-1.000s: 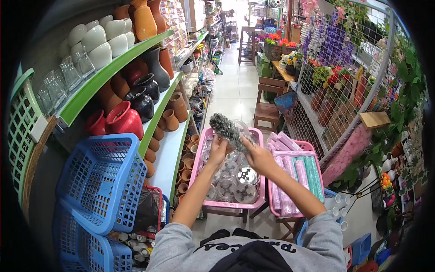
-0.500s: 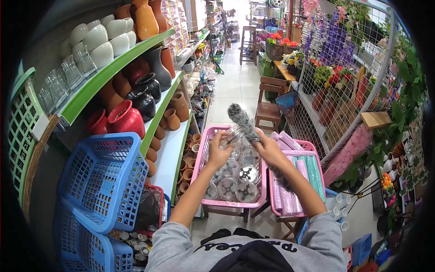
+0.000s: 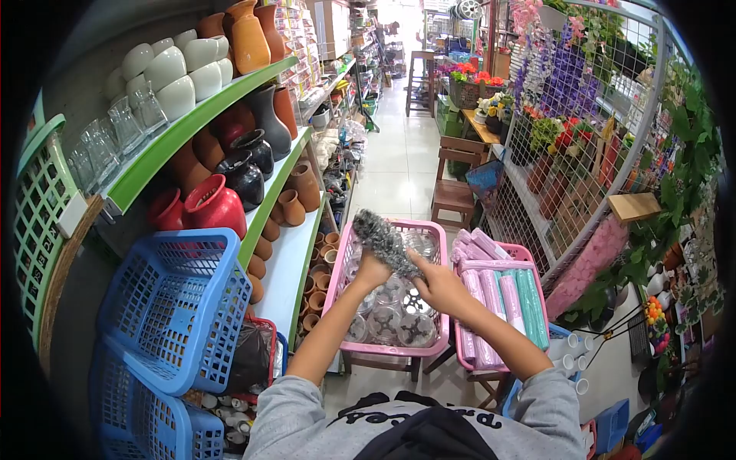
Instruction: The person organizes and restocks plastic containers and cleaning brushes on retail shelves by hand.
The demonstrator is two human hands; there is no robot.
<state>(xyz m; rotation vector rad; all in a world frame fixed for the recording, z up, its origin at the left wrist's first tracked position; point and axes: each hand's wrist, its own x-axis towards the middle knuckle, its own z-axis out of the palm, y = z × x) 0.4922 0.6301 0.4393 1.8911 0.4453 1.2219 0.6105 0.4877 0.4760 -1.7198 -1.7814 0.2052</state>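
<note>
My right hand [image 3: 443, 290] is closed around a fluffy grey, black and white duster [image 3: 381, 239]. The duster slants up and to the left over the pink basket. Its head lies across my left hand [image 3: 372, 272], hiding the fingers and the clear container they were gripping half a second ago. Below both hands is a pink basket [image 3: 389, 351] holding many round clear containers [image 3: 386, 323], several with black cross-like shapes showing through them.
To the right stands a second pink basket [image 3: 537, 295] with wrapped pink and green rolls [image 3: 491, 299]. Stacked blue baskets [image 3: 165, 307] are on the left, near shelves with vases [image 3: 215, 203] and white bowls [image 3: 165, 69]. A wooden chair [image 3: 454, 192] stands ahead, beside a wire rack [image 3: 590, 115].
The duster has moved down and left, now covering my left fingers and the clear container. My left hand is slightly lower; my right hand has shifted down and left.
</note>
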